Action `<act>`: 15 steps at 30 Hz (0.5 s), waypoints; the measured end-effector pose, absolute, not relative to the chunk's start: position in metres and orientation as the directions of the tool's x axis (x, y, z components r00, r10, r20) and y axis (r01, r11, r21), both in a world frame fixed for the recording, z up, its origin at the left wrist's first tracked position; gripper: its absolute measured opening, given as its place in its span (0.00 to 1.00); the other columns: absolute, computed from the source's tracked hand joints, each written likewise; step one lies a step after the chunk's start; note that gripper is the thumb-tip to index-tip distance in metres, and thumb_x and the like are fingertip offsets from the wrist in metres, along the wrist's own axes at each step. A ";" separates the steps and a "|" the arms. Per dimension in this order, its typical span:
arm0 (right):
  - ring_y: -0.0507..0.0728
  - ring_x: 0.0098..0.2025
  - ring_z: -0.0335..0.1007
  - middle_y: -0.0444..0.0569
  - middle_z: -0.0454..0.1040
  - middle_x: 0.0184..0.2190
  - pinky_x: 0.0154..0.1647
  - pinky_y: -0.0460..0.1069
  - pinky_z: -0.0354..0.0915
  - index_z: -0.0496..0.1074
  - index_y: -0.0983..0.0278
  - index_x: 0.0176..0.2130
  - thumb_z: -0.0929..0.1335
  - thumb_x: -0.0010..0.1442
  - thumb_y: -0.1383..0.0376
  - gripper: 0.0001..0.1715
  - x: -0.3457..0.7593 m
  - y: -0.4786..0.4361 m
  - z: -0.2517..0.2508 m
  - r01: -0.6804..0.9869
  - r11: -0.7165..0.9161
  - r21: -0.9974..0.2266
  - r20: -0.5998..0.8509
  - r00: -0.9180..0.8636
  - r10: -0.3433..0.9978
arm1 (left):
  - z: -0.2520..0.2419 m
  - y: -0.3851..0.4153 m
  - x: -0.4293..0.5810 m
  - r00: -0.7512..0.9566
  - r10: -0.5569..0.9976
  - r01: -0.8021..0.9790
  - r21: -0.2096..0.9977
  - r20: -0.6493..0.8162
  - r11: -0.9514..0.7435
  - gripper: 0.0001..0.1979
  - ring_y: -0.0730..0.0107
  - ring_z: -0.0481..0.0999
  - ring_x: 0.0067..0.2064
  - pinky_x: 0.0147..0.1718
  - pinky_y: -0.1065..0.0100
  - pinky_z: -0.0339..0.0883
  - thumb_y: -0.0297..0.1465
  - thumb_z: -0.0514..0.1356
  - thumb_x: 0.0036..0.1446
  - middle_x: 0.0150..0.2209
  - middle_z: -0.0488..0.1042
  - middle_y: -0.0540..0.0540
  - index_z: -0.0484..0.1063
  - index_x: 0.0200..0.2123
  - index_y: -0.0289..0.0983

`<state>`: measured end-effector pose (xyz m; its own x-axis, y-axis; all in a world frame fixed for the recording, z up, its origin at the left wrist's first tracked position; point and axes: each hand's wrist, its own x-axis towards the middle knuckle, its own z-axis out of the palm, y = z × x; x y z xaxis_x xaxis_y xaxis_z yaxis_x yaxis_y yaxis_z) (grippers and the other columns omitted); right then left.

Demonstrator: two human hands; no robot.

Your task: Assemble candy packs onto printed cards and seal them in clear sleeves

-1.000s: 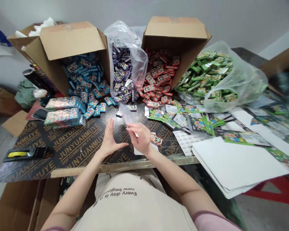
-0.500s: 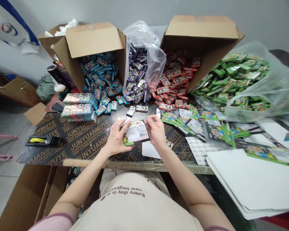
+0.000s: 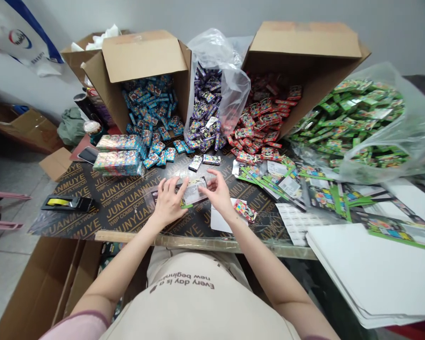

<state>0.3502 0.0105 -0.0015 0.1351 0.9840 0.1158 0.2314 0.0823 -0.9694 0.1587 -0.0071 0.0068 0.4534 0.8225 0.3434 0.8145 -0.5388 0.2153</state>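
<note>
My left hand (image 3: 169, 202) and my right hand (image 3: 220, 192) both hold a printed card in a clear sleeve (image 3: 193, 191) low over the dark board (image 3: 120, 208). The left fingers curl over its left edge and the right fingers pinch its right edge. A single red packet (image 3: 245, 210) lies just right of my right wrist, on a white paper (image 3: 219, 222). Two loose purple packets (image 3: 203, 161) lie just beyond the card.
Behind stand an open carton of blue packets (image 3: 147, 111), a clear bag of purple packets (image 3: 207, 108), a carton of red packets (image 3: 265, 120) and a bag of green packets (image 3: 361, 118). Wrapped stacks (image 3: 116, 156), a tape dispenser (image 3: 65, 203), green cards (image 3: 304, 182) and white sheets (image 3: 368, 269) surround them.
A second ago my hands were apart, the right holding a clear sleeve. Then both held the card raised; now it is lowered flatter toward the board. The view shifted left.
</note>
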 end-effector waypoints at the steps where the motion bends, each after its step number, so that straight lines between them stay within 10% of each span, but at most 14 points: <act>1: 0.51 0.23 0.64 0.38 0.68 0.23 0.27 0.47 0.64 0.67 0.61 0.47 0.75 0.42 0.62 0.31 0.351 0.013 -0.005 0.138 0.056 -0.989 0.074 0.128 0.989 | 0.008 -0.005 0.156 0.454 0.821 0.813 0.218 0.345 -0.541 0.46 0.42 0.59 0.61 0.63 0.43 0.37 0.37 0.68 0.42 0.60 0.60 0.33 0.55 0.64 0.40; 5: 0.51 0.25 0.67 0.40 0.70 0.21 0.30 0.48 0.67 0.71 0.63 0.34 0.76 0.38 0.60 0.21 0.358 0.020 -0.007 -0.179 -0.050 -0.983 -0.082 0.176 0.981 | 0.017 0.006 0.132 0.214 0.844 0.865 0.306 0.492 -0.398 0.51 0.37 0.43 0.68 0.62 0.38 0.24 0.43 0.71 0.39 0.67 0.46 0.33 0.52 0.65 0.42; 9: 0.50 0.23 0.67 0.41 0.72 0.22 0.27 0.48 0.69 0.70 0.63 0.25 0.79 0.31 0.58 0.23 0.356 0.019 -0.006 -0.431 -0.135 -0.892 -0.246 0.213 0.945 | 0.023 0.016 0.118 -0.237 0.795 0.689 0.674 0.558 -0.267 0.65 0.45 0.30 0.70 0.66 0.48 0.30 0.53 0.68 0.39 0.69 0.29 0.32 0.30 0.68 0.35; 15: 0.49 0.23 0.70 0.42 0.73 0.22 0.28 0.46 0.71 0.69 0.65 0.25 0.80 0.32 0.59 0.23 0.307 -0.023 -0.019 -0.534 -0.502 -0.681 -0.456 -0.227 0.861 | 0.019 0.010 0.156 0.212 0.969 -0.229 0.971 0.124 -0.074 0.48 0.48 0.62 0.62 0.56 0.52 0.61 0.60 0.52 0.45 0.60 0.64 0.35 0.55 0.63 0.36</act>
